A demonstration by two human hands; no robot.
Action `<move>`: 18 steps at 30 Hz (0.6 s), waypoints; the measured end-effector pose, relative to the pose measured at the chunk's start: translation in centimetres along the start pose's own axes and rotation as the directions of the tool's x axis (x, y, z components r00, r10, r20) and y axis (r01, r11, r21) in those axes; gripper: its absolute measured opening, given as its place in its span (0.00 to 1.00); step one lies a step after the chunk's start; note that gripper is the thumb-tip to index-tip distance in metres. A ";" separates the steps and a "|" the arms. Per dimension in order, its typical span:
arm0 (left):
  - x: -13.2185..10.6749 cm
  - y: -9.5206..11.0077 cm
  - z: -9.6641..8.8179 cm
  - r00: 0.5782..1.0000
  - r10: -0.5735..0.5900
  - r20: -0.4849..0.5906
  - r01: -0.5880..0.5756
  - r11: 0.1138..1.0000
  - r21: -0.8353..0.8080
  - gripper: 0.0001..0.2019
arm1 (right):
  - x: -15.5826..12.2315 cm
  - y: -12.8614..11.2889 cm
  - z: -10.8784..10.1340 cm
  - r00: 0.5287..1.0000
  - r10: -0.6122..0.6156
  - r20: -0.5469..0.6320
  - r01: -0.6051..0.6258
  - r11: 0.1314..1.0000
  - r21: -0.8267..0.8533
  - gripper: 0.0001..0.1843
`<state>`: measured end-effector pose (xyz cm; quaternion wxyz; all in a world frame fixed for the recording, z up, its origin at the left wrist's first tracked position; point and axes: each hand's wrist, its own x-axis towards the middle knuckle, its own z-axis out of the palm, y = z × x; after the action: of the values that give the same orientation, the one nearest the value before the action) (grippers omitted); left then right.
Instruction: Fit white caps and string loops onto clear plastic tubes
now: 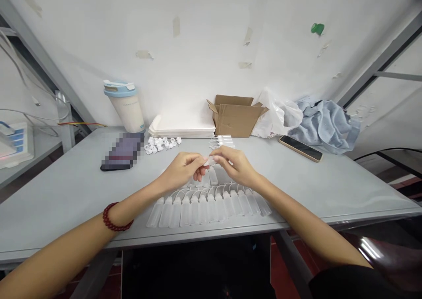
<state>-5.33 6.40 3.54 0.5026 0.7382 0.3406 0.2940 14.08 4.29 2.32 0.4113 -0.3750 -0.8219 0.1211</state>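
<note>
My left hand and my right hand meet over the middle of the table, fingers pinched. Between their fingertips is a small translucent white plastic piece, mostly covered by the fingers, so its exact kind is hidden. Below my hands lies a row of translucent squeeze bottles with thin curved spouts pointing away from me. More bottles lie behind that row, partly hidden by my hands. Past my left hand is a loose pile of small white caps. A few bottles lie beyond my right hand.
A blurred phone-like object and a lidded cup stand on the left. At the back are a white stack, an opened cardboard box, a plastic bag and blue cloth. A phone lies right.
</note>
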 end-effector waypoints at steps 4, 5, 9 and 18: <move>0.2 -0.1 -0.1 0.992 -0.121 0.024 0.123 0.970 -0.208 0.20 | -0.2 0.8 0.3 0.987 -0.159 0.012 0.159 0.969 -0.191 0.16; 0.2 -0.1 -0.2 0.990 -0.138 0.030 0.141 0.963 -0.227 0.20 | -0.3 0.9 0.3 0.986 -0.165 0.029 0.167 0.961 -0.222 0.16; -0.1 0.0 -0.1 0.996 -0.086 0.038 0.089 0.991 -0.097 0.21 | -0.2 0.7 0.1 0.990 -0.113 0.084 0.128 0.973 -0.195 0.18; -0.6 -0.3 0.5 0.912 0.409 -0.024 -0.327 0.763 0.558 0.16 | 0.4 -0.2 -0.3 0.919 0.294 0.264 -0.376 0.856 0.356 0.27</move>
<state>-5.38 5.73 3.01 0.1792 0.8789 0.2930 0.3310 14.07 4.39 2.84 0.3666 -0.4069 -0.7385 0.3934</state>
